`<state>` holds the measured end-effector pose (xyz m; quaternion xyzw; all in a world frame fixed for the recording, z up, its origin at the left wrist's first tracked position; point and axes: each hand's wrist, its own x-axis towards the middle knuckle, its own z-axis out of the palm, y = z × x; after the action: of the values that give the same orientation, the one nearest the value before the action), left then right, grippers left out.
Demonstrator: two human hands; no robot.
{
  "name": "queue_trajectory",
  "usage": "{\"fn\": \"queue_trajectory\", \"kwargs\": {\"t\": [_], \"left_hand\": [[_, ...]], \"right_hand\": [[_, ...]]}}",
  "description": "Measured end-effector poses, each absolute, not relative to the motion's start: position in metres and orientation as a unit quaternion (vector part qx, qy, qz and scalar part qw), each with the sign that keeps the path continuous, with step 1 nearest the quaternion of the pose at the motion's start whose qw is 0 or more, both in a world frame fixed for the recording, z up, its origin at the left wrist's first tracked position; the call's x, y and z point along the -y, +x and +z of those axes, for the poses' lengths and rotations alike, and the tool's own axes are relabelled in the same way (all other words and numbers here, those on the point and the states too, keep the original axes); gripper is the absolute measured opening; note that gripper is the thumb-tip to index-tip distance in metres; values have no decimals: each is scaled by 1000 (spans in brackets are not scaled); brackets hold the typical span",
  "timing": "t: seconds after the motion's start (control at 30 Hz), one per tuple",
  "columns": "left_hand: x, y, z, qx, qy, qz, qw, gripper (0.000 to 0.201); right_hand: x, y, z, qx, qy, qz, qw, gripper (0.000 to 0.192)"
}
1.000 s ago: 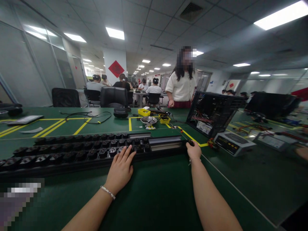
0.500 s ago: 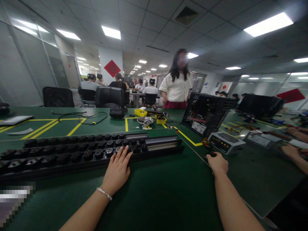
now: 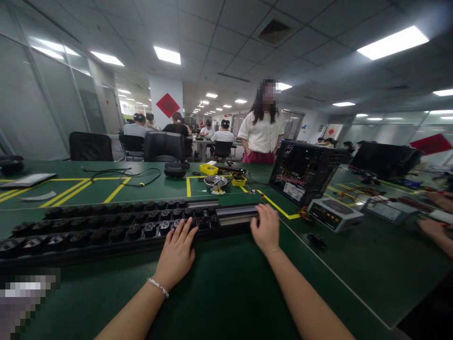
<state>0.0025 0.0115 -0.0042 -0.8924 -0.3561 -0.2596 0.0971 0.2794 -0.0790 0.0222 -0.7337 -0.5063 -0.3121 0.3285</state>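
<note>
Both forearms are stretched forward over the green table (image 3: 226,293). The left hand (image 3: 176,252) is laid palm down, its fingers (image 3: 184,231) spread and released, the tips resting against the near edge of the long black tray (image 3: 106,226) — nothing is grasped. A beaded bracelet (image 3: 158,287) is worn at that wrist. The right hand (image 3: 265,229) is set at the tray's right end, the fingers loosely curved over the empty grey slots (image 3: 235,213); whether the edge is actually gripped cannot be told. The tray is stretched across the table from the far left to just beneath the right hand, rows of small dark parts being held in it. A small black piece (image 3: 316,241) lies apart on the table to the right — touched by neither hand.
</note>
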Motion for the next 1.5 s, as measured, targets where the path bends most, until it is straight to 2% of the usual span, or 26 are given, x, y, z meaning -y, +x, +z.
{"fn": "queue_trajectory", "kwargs": {"t": [0.07,0.17,0.3,0.67,1.17,1.33,1.5], "left_hand": [[-11,3,-5,356,-891,-264,96,54],[-12,3,-7,355,-889,-271,95,55],[-14,5,-9,356,-888,-274,93,56],[-13,3,-8,353,-890,-271,101,57],[-18,1,-9,348,-894,-262,109,53],[-17,0,-10,349,-893,-264,105,53],[-18,0,-11,347,-894,-262,110,54]], "right_hand": [[50,232,20,577,-706,-239,335,38],[20,184,16,583,-719,-133,354,35],[8,170,19,536,-756,-77,367,27],[16,199,20,463,-805,-69,364,20],[43,288,20,345,-876,-94,324,30],[54,320,17,301,-883,-93,348,38],[57,337,13,276,-878,-45,388,45]]}}
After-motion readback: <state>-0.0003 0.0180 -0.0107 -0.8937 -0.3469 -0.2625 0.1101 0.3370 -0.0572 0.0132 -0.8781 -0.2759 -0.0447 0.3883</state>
